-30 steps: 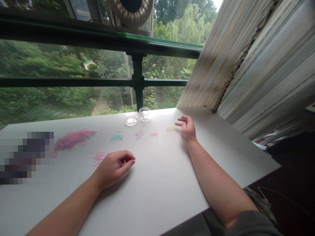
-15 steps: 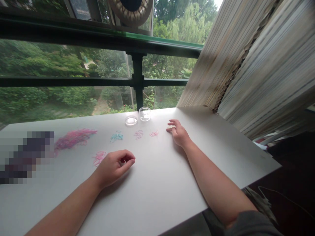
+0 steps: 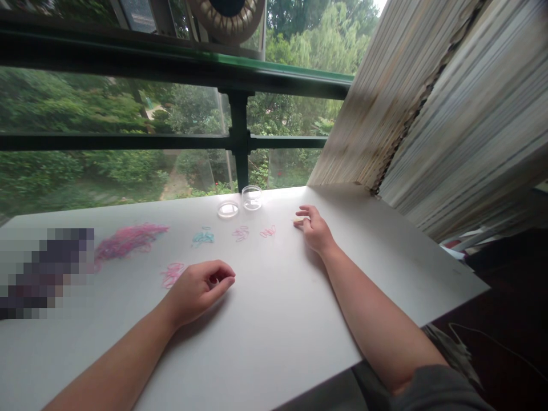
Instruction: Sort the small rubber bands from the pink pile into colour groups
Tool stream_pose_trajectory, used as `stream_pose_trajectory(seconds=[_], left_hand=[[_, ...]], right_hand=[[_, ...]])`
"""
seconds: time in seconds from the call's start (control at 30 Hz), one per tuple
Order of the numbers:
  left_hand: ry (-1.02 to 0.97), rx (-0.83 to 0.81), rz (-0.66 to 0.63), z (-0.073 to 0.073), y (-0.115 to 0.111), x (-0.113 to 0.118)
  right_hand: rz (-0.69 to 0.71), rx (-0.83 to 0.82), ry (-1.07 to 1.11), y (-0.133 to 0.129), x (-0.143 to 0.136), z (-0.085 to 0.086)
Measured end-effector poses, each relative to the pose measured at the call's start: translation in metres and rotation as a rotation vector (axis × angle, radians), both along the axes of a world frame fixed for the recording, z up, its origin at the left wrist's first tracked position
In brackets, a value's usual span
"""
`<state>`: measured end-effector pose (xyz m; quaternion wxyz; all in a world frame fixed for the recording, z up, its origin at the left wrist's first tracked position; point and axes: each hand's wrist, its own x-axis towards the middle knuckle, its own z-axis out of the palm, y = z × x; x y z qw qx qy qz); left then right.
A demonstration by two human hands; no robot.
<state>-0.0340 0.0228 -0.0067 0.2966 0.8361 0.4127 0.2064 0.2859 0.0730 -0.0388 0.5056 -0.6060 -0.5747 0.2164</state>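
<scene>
Overlapping yellowish bands, right hand near far tabletop edge

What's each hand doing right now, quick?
Left hand: loosely closed on the white table, nothing visible in it.
Right hand: at the pale yellow bands, fingers partly covering them; cannot tell whether it grips any.

A white table stands against a wide window framed by dark green bars, with leafy trees and shrubs outside and a round, grille-like fixture at the top. Pale, streaked curtains hang in slanting folds on the right, their meeting edges dark and ruffled. Daylight brightens the table's far side, while the lower right corner of the room sinks into deep shadow.
</scene>
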Motion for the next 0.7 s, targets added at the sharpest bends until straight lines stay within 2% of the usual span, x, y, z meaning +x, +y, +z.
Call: stream_pose_trajectory(seconds=[0.13,0.33,0.47,0.6,0.7], left_hand=[[0.003,-0.003,-0.006,0.000,-0.001,-0.001],[0.002,-0.005,-0.006,0.001,-0.001,-0.001],[0.000,0.006,0.001,0.002,-0.001,0.000],[-0.010,0.025,-0.008,0.002,-0.001,0.000],[-0.021,0.039,-0.021,0.002,0.000,0.000]], right_hand=[[-0.044,0.071,0.027,-0.002,-0.001,0.005],[-0.241,0.267,0.126,-0.005,0.000,0.016],[-0.341,0.332,0.190,-0.006,0.002,0.020],[-0.277,0.352,0.282,-0.012,-0.002,0.022],[-0.086,0.267,0.257,-0.019,-0.012,0.024]])
